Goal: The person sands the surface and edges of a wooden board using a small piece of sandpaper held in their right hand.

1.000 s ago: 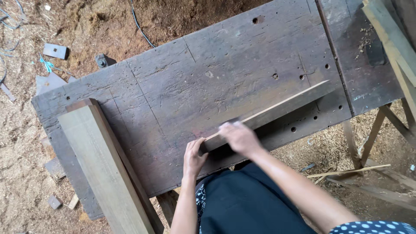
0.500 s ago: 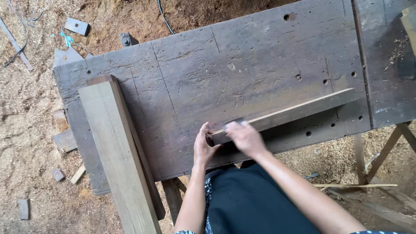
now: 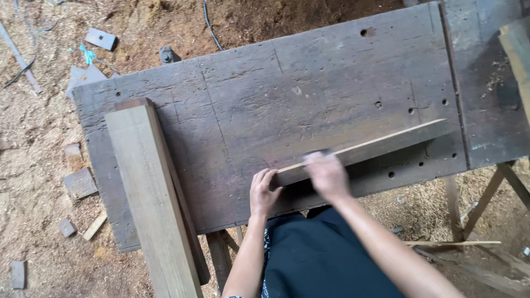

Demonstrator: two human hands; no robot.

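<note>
**A thin strip under a moving hand, near the bench edge**

The wooden strip (image 3: 367, 148) lies flat on the dark workbench (image 3: 309, 94), running from the near edge out toward the right, where its far tip tapers to a point beside a few drilled holes. The left hand (image 3: 263, 190) braces its near end, fingers curled against the end of the wood. The right hand (image 3: 328, 175) lies over the strip just beside it, palm down; it is smeared by motion, so whether it grips a tool or simply presses on the wood cannot be told.

Risks, as a judgement: the strip is slim and appears held only by the hands, so a hard push along it could make it skid or pivot on the bench. The left fingers sit right at the strip's end, close to the moving hand, and could be struck or pick up splinters from the raw edge. The tapered tip looks fragile and might snap if it catches a hole.

Hard to make out: anything under the right palm, and the strip's near end behind the hands. The thick pale plank (image 3: 152, 198) at the left runs out of the bottom of the picture. The bench legs are mostly hidden, and the sawdust floor (image 3: 38, 132) holds small offcuts of unclear kind.
</note>
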